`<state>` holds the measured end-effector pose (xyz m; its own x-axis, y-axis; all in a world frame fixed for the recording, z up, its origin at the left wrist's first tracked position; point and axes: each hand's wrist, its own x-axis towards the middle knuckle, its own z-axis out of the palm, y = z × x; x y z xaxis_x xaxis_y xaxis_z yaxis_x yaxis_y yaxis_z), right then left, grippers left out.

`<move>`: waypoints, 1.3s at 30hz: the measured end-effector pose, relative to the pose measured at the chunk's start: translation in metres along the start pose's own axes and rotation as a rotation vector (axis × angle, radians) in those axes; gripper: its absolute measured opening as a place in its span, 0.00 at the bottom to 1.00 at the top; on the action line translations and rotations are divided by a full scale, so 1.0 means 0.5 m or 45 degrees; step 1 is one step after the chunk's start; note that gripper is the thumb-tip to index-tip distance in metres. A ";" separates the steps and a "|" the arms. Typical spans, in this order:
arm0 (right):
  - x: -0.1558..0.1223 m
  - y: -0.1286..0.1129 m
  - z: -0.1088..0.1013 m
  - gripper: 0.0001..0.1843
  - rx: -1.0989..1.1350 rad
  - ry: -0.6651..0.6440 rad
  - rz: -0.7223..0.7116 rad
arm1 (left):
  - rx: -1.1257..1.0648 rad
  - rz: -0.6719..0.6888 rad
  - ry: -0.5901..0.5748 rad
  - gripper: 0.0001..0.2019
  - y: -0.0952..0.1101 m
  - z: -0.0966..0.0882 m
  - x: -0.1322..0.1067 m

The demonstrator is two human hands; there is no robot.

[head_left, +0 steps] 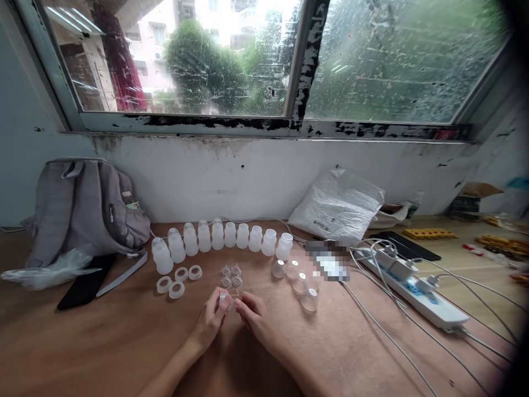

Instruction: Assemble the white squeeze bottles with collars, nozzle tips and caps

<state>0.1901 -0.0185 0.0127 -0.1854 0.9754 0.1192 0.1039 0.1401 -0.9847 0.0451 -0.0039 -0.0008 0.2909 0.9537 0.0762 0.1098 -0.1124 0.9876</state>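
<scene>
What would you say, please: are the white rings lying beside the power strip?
No, the rings lie left of the left hand, while the power strip lies right of the right hand.

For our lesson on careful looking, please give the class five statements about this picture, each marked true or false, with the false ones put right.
1. The bottles stand in a curved row. True.
2. Every bottle in the row wears a clear cap. False: those toward the right end are uncapped.
3. The white rings lie to the left of the clear teats. True.
4. The left hand lies flat on the table. False: its fingers hold a small clear piece.
5. The backpack is left of the power strip. True.
</scene>
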 end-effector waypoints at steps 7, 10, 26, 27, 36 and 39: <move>0.006 0.010 0.012 0.16 0.161 0.092 0.011 | 0.124 -0.015 -0.149 0.19 0.032 -0.025 0.024; 0.017 0.028 -0.017 0.13 0.309 0.234 0.046 | 0.278 -0.027 -0.346 0.20 0.060 -0.025 0.052; 0.062 0.093 -0.112 0.12 0.233 0.598 0.023 | 1.579 -0.037 0.128 0.15 0.137 0.010 0.347; 0.061 0.092 -0.112 0.13 0.232 0.603 0.022 | 1.591 -0.031 0.131 0.15 0.134 0.014 0.349; 0.058 0.087 -0.114 0.12 0.258 0.562 0.025 | 1.607 0.376 0.272 0.12 0.184 -0.024 0.254; 0.058 0.086 -0.113 0.12 0.265 0.540 0.016 | 1.523 0.669 0.389 0.11 0.195 -0.065 0.186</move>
<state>0.2446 0.0253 -0.0191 0.2349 0.9662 0.1058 -0.1028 0.1329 -0.9858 0.0519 0.0828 0.1070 0.3501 0.7283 0.5891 0.8546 -0.5058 0.1175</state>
